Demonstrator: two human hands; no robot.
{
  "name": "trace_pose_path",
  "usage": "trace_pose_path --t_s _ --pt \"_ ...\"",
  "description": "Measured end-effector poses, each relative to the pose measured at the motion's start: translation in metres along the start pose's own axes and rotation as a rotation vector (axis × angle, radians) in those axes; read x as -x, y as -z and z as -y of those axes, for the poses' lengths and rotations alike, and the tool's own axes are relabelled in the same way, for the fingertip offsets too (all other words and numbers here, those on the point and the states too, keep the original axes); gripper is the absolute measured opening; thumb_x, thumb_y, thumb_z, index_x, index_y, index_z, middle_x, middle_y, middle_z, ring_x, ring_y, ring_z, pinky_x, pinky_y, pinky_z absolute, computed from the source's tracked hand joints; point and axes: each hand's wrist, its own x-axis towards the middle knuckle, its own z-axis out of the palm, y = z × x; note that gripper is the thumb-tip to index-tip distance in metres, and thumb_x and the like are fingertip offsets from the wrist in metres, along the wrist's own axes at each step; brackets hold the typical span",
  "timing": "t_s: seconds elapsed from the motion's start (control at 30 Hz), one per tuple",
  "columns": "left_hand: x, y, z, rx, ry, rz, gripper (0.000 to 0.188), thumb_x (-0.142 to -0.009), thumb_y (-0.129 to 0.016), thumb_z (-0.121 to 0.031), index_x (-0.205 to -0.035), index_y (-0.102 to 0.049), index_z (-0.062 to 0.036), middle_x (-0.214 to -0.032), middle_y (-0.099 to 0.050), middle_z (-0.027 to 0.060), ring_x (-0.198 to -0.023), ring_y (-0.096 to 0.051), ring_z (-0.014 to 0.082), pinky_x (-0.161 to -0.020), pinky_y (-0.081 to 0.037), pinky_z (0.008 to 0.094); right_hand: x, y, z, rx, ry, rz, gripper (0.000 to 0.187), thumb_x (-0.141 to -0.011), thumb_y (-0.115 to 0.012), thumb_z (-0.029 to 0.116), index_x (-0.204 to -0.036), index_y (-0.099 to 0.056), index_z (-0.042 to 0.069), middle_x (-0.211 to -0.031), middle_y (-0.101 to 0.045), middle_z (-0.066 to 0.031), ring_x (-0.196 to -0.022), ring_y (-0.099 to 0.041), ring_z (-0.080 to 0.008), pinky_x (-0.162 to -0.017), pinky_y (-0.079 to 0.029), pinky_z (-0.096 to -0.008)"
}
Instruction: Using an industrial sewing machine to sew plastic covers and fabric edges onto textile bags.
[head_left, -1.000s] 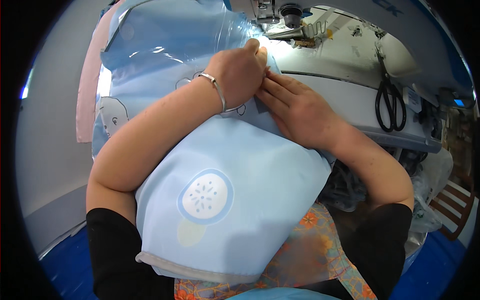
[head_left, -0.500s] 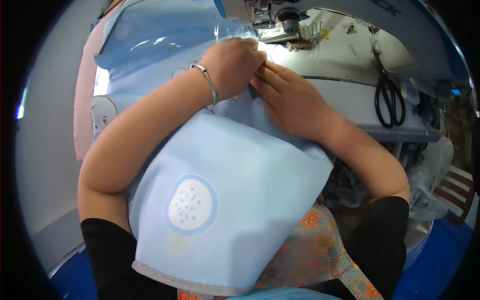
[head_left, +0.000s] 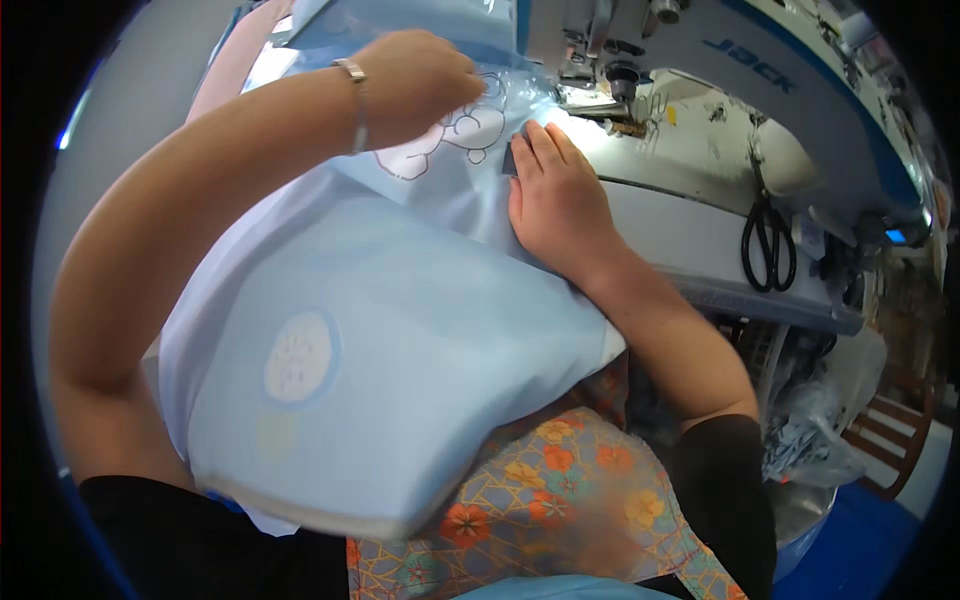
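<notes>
A large light-blue cloth (head_left: 420,290) with printed cartoon figures is draped from the sewing machine (head_left: 850,130) down over my lap. Grey edging runs along its lower hem. My left hand (head_left: 420,85) is curled on the cloth left of the machine's needle area, its fingertips mostly hidden; it appears to grip the fabric. Flat on the cloth's right edge lies my right hand (head_left: 565,195), fingers stretched toward the presser foot (head_left: 590,108). A dark grey strip (head_left: 508,158) shows beside its fingers. The machine lamp lights the spot just ahead of them.
Black-handled scissors (head_left: 770,245) lie on the machine table (head_left: 660,220) to the right. Pink fabric (head_left: 230,65) hangs at the far left. Below the table on the right are a clear plastic bag (head_left: 815,430) and a brown slatted chair (head_left: 890,440). A floral apron (head_left: 570,480) covers my lap.
My hands, close together before, are now apart. The left has moved left and away from the needle area, uncovering a printed figure; the right rests flat. The cloth on my lap has shifted left.
</notes>
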Motion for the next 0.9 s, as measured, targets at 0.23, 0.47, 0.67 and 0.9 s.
trace_pose_path --t_s 0.23,0.47,0.67,0.9 --pt "-0.013 -0.020 -0.084 0.125 -0.067 -0.152 0.011 -0.083 -0.060 -0.020 -0.083 -0.065 -0.0100 -0.079 -0.067 0.0062 -0.080 -0.066 0.0243 -0.071 -0.053 0.0380 0.003 0.018 -0.004 -0.362 -0.222 -0.234 0.041 -0.073 -0.067 0.001 -0.111 -0.051 0.004 -0.114 -0.056 -0.0185 -0.101 -0.058 -0.0339 -0.084 -0.049 -0.0410" --pt "-0.005 -0.035 -0.009 0.814 0.467 -0.637 0.023 -0.085 -0.063 -0.034 -0.097 -0.072 -0.0160 -0.090 -0.071 0.0090 -0.088 -0.067 0.0312 -0.081 -0.053 0.0383 0.018 0.029 -0.021 -0.252 -0.029 0.021 0.015 -0.083 -0.064 0.004 -0.097 -0.068 0.006 -0.096 -0.070 -0.0090 -0.096 -0.065 -0.0297 -0.084 -0.051 -0.0401" --pt "-0.043 -0.113 0.183 0.944 1.414 -0.758 0.061 -0.083 -0.071 -0.039 -0.123 -0.056 0.0042 -0.106 -0.066 0.0177 -0.090 -0.065 0.0284 -0.074 -0.054 0.0367 0.021 0.026 -0.022 -0.176 0.042 -0.077 0.012 -0.082 -0.065 0.006 -0.093 -0.070 0.007 -0.104 -0.071 -0.0093 -0.096 -0.067 -0.0285 -0.086 -0.054 -0.0361" --pt "-0.037 -0.182 0.298 2.469 0.831 -0.715 0.022 -0.090 -0.065 -0.019 -0.103 -0.061 -0.0007 -0.079 -0.060 0.0038 -0.051 -0.050 0.0118 -0.041 -0.037 0.0272 0.011 0.028 -0.018 -0.129 0.062 -0.077 0.027 -0.070 -0.071 0.006 -0.096 -0.071 0.009 -0.104 -0.071 -0.0056 -0.094 -0.068 -0.0224 -0.080 -0.057 -0.0313"
